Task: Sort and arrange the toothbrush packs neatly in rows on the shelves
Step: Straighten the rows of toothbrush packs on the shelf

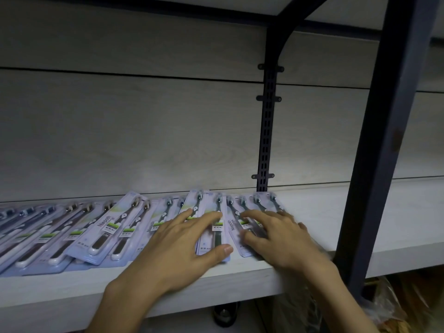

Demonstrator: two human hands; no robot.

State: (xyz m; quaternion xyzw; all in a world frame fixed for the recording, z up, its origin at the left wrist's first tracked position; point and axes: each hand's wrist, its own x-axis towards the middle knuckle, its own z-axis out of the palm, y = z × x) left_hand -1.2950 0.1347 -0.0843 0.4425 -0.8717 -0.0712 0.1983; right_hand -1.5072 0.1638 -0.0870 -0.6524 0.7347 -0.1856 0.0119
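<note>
Several toothbrush packs (115, 227) lie flat in an overlapping row on a pale wooden shelf (384, 217), running from the left edge to past the middle. Each pack is a light card with dark-handled brushes under clear plastic. My left hand (185, 246) rests with spread, straight fingers on a pack (216, 203) near the middle, its thumb at that pack's front edge. My right hand (276, 234) lies just beside it, fingers flat on the rightmost packs (262, 200). Both hands cover the lower halves of these packs.
A dark metal post (374, 164) stands at the shelf's front right, close to my right wrist. A slotted black rail (265, 131) runs up the back wall. The shelf runs on to the right of the packs. Crumpled plastic bags (389, 304) sit below the shelf.
</note>
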